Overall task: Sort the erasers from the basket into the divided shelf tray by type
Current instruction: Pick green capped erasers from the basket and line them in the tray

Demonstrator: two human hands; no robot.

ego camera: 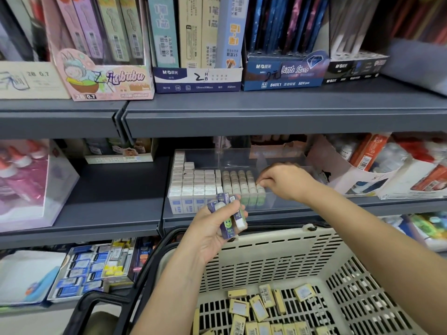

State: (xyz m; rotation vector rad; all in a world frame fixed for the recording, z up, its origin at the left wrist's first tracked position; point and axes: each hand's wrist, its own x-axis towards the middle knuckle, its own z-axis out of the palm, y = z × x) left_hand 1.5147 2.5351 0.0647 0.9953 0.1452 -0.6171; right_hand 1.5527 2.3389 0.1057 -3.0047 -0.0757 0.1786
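The right hand (283,182) pinched a green-sleeved eraser (260,189) at the right end of its row, near the front edge of the divided tray (278,204). The left hand (210,235) clasped a bundle of erasers (228,218) over the far rim of the basket (266,250). One could slip from that crowded grip, or a hard push could topple the packed row.

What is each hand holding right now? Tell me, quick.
Left hand: grips several purple-sleeved erasers.
Right hand: pinches a green-sleeved eraser in the divided tray.
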